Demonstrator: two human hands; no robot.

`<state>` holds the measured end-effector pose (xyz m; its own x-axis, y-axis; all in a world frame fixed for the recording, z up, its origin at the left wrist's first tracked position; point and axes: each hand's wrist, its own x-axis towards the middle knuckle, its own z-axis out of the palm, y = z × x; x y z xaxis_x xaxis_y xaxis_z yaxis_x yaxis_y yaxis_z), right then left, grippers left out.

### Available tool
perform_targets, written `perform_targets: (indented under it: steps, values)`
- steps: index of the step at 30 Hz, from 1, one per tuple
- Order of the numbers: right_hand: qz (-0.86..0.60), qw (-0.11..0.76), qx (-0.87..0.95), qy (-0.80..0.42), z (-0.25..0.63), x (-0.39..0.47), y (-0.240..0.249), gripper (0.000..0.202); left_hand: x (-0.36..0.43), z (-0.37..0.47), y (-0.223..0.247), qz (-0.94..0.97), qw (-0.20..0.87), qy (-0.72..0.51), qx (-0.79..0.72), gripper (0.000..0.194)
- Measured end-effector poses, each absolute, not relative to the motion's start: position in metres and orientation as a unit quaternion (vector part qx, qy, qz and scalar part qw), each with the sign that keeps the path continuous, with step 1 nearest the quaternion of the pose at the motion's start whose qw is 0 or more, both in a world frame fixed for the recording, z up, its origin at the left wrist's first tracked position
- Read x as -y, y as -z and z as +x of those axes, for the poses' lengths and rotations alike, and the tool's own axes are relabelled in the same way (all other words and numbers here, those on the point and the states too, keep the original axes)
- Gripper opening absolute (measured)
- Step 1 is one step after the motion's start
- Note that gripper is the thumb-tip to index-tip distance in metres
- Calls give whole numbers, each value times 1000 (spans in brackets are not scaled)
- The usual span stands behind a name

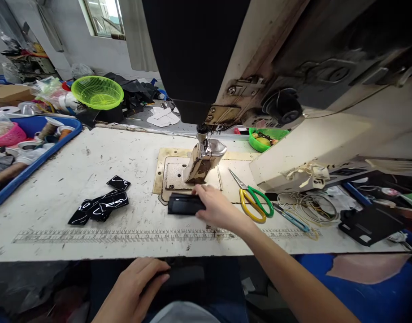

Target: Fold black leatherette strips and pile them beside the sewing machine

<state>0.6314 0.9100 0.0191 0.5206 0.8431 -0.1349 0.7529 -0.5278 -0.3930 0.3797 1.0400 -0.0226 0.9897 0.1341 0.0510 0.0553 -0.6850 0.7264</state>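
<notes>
I seem to be positioning the black piece (pixel 183 204), frame centre, pinched in my right hand (pixel 219 207); shifting it calls for steady fingers. My left hand's (pixel 133 282) hold, below, I cannot tell.

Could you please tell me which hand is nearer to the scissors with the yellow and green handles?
Right. The right hand, at the black piece, is just left of the scissors; the left hand is farther away, below the near edge of the white table.
</notes>
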Motion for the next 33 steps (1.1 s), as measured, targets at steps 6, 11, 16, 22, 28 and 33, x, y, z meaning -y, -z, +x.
perform_targets:
  steps: [6,11,16,22,28,33]
  values:
    - [-861,208,463,15,604,-871,-19,32,-1026,423,31,942,325,-73,-34,19]
    - [-792,252,532,159,522,-823,38,30,-1022,436,45,956,261,-122,-47,27]
    - [-816,200,508,189,497,-810,87,39,-1007,396,73,969,102,-226,10,45]
    - [-835,187,479,197,497,-803,100,46,-989,382,89,984,26,-176,-15,55]
    - [-858,165,433,220,482,-803,112,51,-988,387,91,981,46,-185,-28,62]
    - [-871,182,403,213,476,-808,112,49,-981,388,99,967,91,-230,-65,65]
